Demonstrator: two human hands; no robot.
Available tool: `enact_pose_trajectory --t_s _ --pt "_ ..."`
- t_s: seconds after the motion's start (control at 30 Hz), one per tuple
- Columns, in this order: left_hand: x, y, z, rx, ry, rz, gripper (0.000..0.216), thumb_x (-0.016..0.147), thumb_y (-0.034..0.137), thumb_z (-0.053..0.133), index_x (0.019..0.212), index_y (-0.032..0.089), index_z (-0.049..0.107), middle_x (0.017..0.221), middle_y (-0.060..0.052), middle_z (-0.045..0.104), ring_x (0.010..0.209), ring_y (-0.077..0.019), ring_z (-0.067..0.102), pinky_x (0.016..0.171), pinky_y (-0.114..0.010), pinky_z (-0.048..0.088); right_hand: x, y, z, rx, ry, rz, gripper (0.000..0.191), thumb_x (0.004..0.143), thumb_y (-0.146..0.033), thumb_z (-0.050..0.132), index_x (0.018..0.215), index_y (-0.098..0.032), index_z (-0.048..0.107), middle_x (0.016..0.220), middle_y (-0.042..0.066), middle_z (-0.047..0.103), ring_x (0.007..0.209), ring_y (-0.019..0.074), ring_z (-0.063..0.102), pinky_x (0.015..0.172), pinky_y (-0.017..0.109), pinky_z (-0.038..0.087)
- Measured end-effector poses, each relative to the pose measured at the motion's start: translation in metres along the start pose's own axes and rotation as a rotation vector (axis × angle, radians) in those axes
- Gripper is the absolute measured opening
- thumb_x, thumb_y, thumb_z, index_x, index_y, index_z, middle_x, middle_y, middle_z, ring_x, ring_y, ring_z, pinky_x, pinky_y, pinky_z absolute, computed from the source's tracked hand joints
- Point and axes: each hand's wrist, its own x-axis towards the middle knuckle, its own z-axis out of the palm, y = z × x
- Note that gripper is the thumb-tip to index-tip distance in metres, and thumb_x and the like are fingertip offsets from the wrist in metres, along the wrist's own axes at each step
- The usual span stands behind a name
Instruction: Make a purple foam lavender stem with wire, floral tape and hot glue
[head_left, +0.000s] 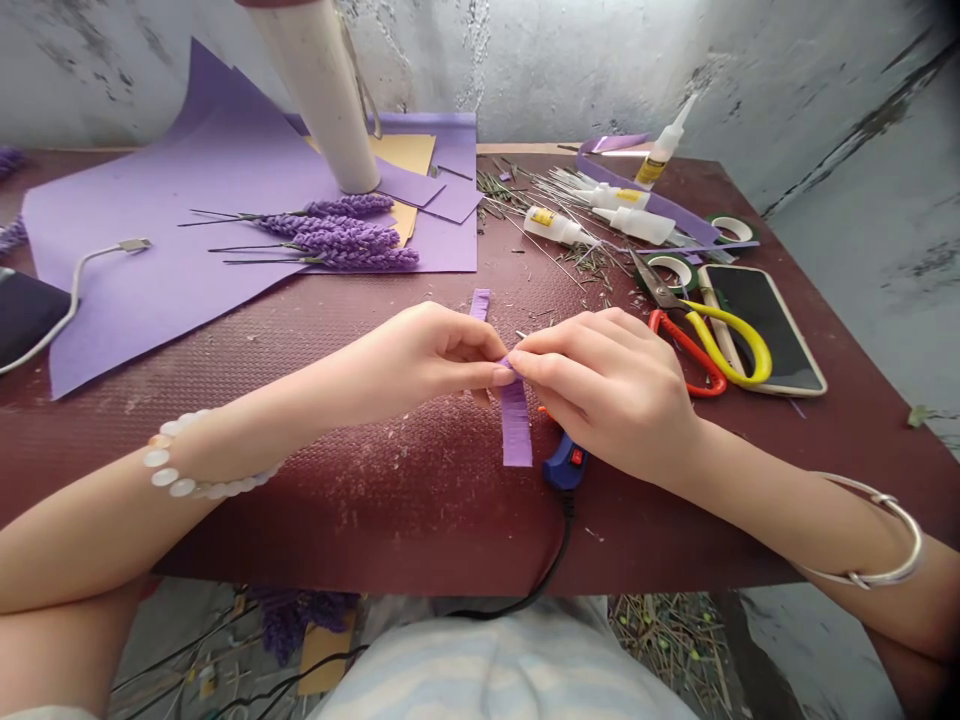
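Between my two hands is a purple fringed paper strip [516, 425], its lower end hanging toward me. My left hand [450, 355] pinches it from the left between thumb and fingers. From the right, the fingertips of my right hand [619, 380] close on the same spot, so both hands meet there. Another bit of purple strip [480, 303] shows just beyond my left fingers; whether it is the same piece I cannot tell. Partly under my right hand lies a blue-handled corded tool [564, 465] with a red switch.
Purple paper sheets [150, 270] and finished lavender stems [352, 240] lie at the back left, beside a white cylinder [322, 100]. At right are scissors [705, 330], a phone [780, 335], glue bottles [555, 226], green tape rolls [671, 272] and wires [551, 262].
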Motion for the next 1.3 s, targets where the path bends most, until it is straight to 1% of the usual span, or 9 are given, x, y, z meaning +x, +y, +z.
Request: enact_pose_trajectory --t_s 0.13,0.23,0.4,0.6,0.73,0.87,1.0,1.13,1.3 --pt "-0.002 -0.001 0.006 0.207 0.158 0.076 0.013 0.085 0.025 0.063 0.078 0.015 0.069 0.067 0.004 0.068 0.060 -0.0072 0.057 0.057 -0.016 0.041 -0.001 -0.002 0.000 0.010 0.005 0.056 0.010 0.086 -0.014 0.058 0.095 -0.017 0.060 0.090 0.005 0.072 0.080 0.0183 0.065 0.073 0.033 0.046" --pt "-0.004 -0.004 0.011 0.409 0.271 0.153 0.009 0.084 0.022 0.064 0.086 0.016 0.070 0.073 0.002 0.071 0.060 -0.0077 0.057 0.058 -0.018 0.040 -0.002 -0.002 0.000 0.057 -0.035 0.112 0.020 0.085 -0.016 0.058 0.105 -0.012 0.060 0.094 0.008 0.072 0.082 0.0208 0.065 0.075 0.035 0.048" --pt "-0.003 -0.011 0.015 0.675 0.313 0.233 0.014 0.087 0.025 0.060 0.083 0.015 0.069 0.071 -0.002 0.070 0.063 -0.0127 0.060 0.058 -0.022 0.039 0.001 -0.002 -0.002 0.191 -0.154 0.245 0.016 0.088 -0.020 0.058 0.102 -0.013 0.063 0.093 0.005 0.072 0.080 0.0182 0.066 0.072 0.031 0.049" --pt "0.000 -0.009 0.009 0.407 0.183 0.105 0.010 0.085 0.025 0.064 0.087 0.016 0.068 0.071 0.003 0.070 0.060 -0.0072 0.057 0.059 -0.017 0.039 0.005 0.000 -0.007 0.337 -0.241 0.369 0.010 0.090 -0.020 0.057 0.097 -0.016 0.064 0.091 0.003 0.071 0.083 0.0158 0.066 0.073 0.027 0.048" --pt "0.000 -0.006 0.006 0.339 0.128 0.051 0.013 0.085 0.027 0.063 0.084 0.015 0.069 0.068 0.005 0.067 0.059 -0.0064 0.052 0.057 -0.017 0.038 0.005 -0.001 -0.008 0.357 -0.236 0.396 0.010 0.090 -0.022 0.057 0.094 -0.017 0.064 0.090 0.003 0.071 0.081 0.0153 0.066 0.073 0.027 0.047" --pt "-0.001 -0.001 0.004 0.143 0.039 -0.018 0.012 0.084 0.024 0.062 0.085 0.015 0.069 0.070 0.004 0.068 0.063 -0.0079 0.056 0.057 -0.017 0.042 0.006 -0.003 -0.009 0.296 -0.194 0.320 0.010 0.091 -0.020 0.055 0.094 -0.016 0.064 0.088 0.004 0.071 0.081 0.0161 0.066 0.072 0.028 0.047" --pt "-0.003 0.005 -0.002 -0.075 -0.017 -0.055 0.009 0.081 0.019 0.063 0.087 0.017 0.070 0.079 0.002 0.073 0.071 -0.0102 0.066 0.062 -0.017 0.049 0.006 -0.002 -0.008 0.150 -0.088 0.155 0.009 0.091 -0.019 0.054 0.093 -0.017 0.063 0.086 0.005 0.070 0.079 0.0175 0.064 0.072 0.032 0.046" --pt "-0.004 0.008 -0.006 -0.015 -0.014 -0.027 0.013 0.085 0.026 0.061 0.084 0.018 0.071 0.075 0.001 0.073 0.067 -0.0115 0.067 0.055 -0.017 0.048 0.005 0.001 -0.009 0.063 -0.033 0.038 0.008 0.091 -0.018 0.055 0.094 -0.021 0.061 0.088 0.002 0.072 0.081 0.0160 0.064 0.074 0.032 0.044" --pt "-0.005 0.007 -0.005 0.022 0.022 0.022 0.013 0.086 0.025 0.060 0.083 0.017 0.070 0.070 0.000 0.071 0.065 -0.0114 0.065 0.057 -0.019 0.047 0.003 0.003 -0.009 0.035 -0.014 -0.019 0.009 0.091 -0.020 0.057 0.098 -0.025 0.058 0.094 0.000 0.072 0.085 0.0147 0.063 0.078 0.032 0.043"
